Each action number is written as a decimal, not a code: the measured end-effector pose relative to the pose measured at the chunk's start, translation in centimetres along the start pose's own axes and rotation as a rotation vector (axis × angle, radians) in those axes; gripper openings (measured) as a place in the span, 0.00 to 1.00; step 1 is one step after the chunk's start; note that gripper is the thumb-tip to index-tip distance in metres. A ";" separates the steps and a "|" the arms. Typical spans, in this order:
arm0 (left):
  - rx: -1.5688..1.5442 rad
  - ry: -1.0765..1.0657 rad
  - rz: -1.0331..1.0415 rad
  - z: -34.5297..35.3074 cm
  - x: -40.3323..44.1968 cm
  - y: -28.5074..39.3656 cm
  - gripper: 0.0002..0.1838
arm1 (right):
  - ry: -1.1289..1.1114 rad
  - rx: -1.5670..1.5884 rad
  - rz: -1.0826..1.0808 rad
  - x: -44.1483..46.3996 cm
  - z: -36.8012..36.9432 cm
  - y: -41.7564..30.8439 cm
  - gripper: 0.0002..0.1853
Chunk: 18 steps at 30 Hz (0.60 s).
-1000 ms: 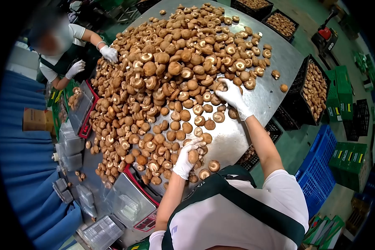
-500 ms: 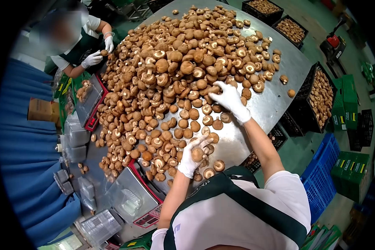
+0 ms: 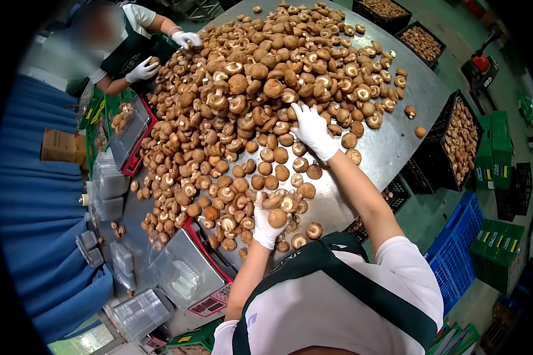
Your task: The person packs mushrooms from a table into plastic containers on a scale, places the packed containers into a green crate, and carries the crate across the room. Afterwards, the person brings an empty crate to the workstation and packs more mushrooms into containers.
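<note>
A large heap of brown shiitake mushrooms (image 3: 237, 112) covers the metal table. Low at the front, my left hand (image 3: 265, 229), in a white glove, is closed around a few mushrooms (image 3: 277, 218), caps and a pale underside showing. More mushrooms lie just beside and behind it. My right hand (image 3: 312, 131), also gloved, reaches into the near right side of the heap. Its fingers are apart and touch mushrooms there; the fingertips are partly lost among the caps, and no mushroom shows in its grasp.
Across the heap, a co-worker's gloved hand (image 3: 142, 70) holds a mushroom. Red-edged scales (image 3: 195, 275) and clear plastic trays (image 3: 141, 316) are at left. Black crates of mushrooms (image 3: 456, 142), a blue pallet (image 3: 456, 251) and green boxes (image 3: 497, 251) stand right of the table (image 3: 391, 142).
My right hand has moved left and slightly up against the heap. More mushrooms now show in my left hand. The co-worker's other hand has gone from the held mushroom to the heap.
</note>
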<state>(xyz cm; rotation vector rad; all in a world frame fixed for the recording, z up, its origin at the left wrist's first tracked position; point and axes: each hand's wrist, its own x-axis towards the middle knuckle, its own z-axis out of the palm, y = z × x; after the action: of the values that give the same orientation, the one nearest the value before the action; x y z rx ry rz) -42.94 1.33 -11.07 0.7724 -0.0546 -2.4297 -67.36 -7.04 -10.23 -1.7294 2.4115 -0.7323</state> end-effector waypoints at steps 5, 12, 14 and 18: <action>-0.088 -0.054 -0.132 -2.4 0.3 0.4 0.22 | -0.013 0.196 -0.039 -0.5 -0.4 1.0 0.28; -0.236 -0.256 -0.218 1.0 0.0 0.7 0.35 | -0.160 0.919 0.206 -4.8 -2.9 0.4 0.28; -0.168 -0.239 -0.193 1.5 0.1 0.6 0.35 | -0.325 0.899 0.210 -5.4 -5.2 -0.9 0.29; -0.037 -0.008 -0.065 -0.9 0.6 0.5 0.34 | -0.727 0.753 -0.230 -7.6 -5.8 -2.5 0.29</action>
<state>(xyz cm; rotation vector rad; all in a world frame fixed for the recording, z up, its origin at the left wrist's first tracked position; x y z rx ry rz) -42.55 0.69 -12.02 0.7590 0.0124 -2.4876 -64.44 1.17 -5.62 -1.5576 1.2530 -0.7239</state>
